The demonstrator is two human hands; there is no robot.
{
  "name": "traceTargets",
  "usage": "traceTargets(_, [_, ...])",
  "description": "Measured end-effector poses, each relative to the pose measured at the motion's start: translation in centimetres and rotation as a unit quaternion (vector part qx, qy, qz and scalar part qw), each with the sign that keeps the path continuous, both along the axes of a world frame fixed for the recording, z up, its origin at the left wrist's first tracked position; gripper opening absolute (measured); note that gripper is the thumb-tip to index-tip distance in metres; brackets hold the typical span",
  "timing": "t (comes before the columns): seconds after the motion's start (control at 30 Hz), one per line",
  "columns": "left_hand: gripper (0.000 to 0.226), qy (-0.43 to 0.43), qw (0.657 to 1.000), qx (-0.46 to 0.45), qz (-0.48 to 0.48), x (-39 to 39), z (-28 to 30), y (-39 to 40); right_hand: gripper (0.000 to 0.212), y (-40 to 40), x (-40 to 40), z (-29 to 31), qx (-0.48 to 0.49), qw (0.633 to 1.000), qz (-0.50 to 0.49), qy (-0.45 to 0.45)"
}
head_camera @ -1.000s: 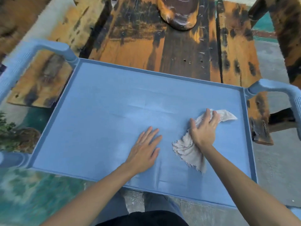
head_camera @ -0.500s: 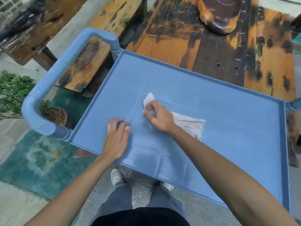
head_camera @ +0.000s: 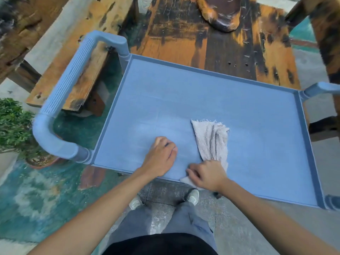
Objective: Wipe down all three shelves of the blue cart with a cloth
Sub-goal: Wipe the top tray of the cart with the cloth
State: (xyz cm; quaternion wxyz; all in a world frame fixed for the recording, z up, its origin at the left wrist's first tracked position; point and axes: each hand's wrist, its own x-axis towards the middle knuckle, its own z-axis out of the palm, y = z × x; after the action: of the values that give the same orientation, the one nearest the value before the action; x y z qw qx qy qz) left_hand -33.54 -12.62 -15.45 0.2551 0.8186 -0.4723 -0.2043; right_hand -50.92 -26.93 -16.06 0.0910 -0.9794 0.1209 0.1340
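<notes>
The blue cart's top shelf (head_camera: 257, 144) fills the middle of the view, with a raised rim all round. A pale, frayed cloth (head_camera: 211, 140) lies stretched on it, reaching from mid-shelf back to the near rim. My right hand (head_camera: 207, 174) grips the cloth's near end right at the front edge of the shelf. My left hand (head_camera: 161, 156) rests beside it on the bare shelf, fingers curled under, holding nothing. The two lower shelves are hidden under the top one.
The cart's ribbed blue handle (head_camera: 64, 92) curves out on the left; another handle (head_camera: 320, 89) shows at the right. A worn wooden table (head_camera: 211, 43) stands just behind the cart, a wooden bench (head_camera: 77, 67) at left, and a potted plant (head_camera: 16, 129) on the floor.
My right hand has dragged the cloth from the left middle of the shelf back to the near edge. My left hand stays pressed on the shelf, fingers now curled.
</notes>
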Motion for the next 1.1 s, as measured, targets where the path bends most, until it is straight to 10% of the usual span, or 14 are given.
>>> traceTargets(0.23, [0.032, 0.042, 0.982, 0.031, -0.179, -8.8, 0.8, -2.8, 0.047, -2.9, -7.4, 1.5, 0.067, 0.973, -0.220, 0.031])
traceTargets(0.4, [0.059, -0.019, 0.964, 0.069, -0.257, -16.3, 0.0, -3.4, 0.047, -3.0, -10.4, 2.7, 0.222, 0.934, -0.254, -0.112])
traceTargets(0.53, [0.066, -0.027, 0.979, 0.067, -0.188, -19.4, -0.3, -5.7, 0.010, -5.3, -13.1, 3.1, 0.158, 0.874, -0.378, -0.260])
traceTargets(0.7, [0.068, 0.270, 0.961, 0.037, 0.055, -22.4, 0.9, -8.8, 0.067, -5.2, -15.6, 2.5, 0.236, 0.843, -0.466, -0.125])
traceTargets(0.93, [0.044, 0.650, 0.722, -0.037, 0.234, -23.4, 2.7, -8.0, 0.067, -3.0, -18.5, 3.4, 0.616, 0.545, -0.540, -0.180])
traceTargets(1.1, [0.047, 0.672, 0.722, -0.005, 0.163, -24.1, 2.7, -1.5, 0.046, 1.4, -21.7, 3.4, 0.774, 0.474, -0.393, -0.146])
